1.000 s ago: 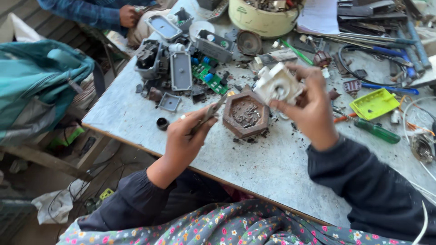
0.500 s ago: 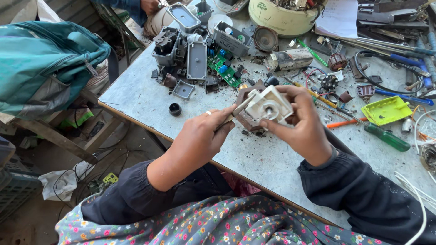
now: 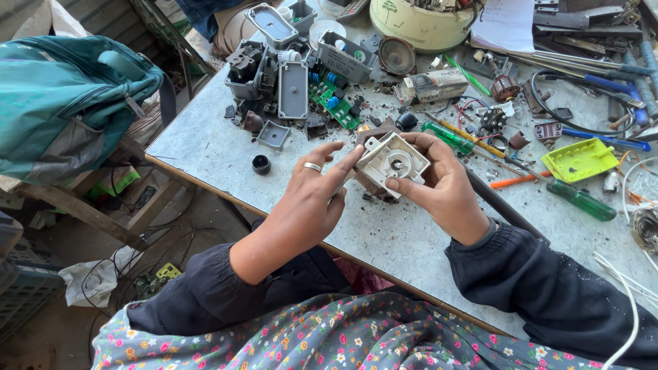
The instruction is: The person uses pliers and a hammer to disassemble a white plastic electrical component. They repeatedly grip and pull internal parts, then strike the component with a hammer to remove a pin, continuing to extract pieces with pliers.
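My right hand (image 3: 439,188) grips a small white plastic housing (image 3: 392,162) with a round hole in its face, held just above the table. My left hand (image 3: 312,195), a ring on one finger, has its fingers spread and its fingertips touch the left edge of that white part. A brown hexagonal piece (image 3: 373,187) is mostly hidden behind and below the white housing. Dark crumbs lie on the table under both hands.
The grey table (image 3: 205,147) carries grey electrical boxes (image 3: 291,89), a green circuit board (image 3: 336,103), a small black cap (image 3: 260,164), green-handled screwdrivers (image 3: 581,200), a yellow-green tray (image 3: 579,159) and cables. A teal bag (image 3: 65,103) sits left of the table edge.
My left hand has put down the thin tool it held and now touches the white housing. My right hand brought the white part down over the brown piece. The view shifted nearer.
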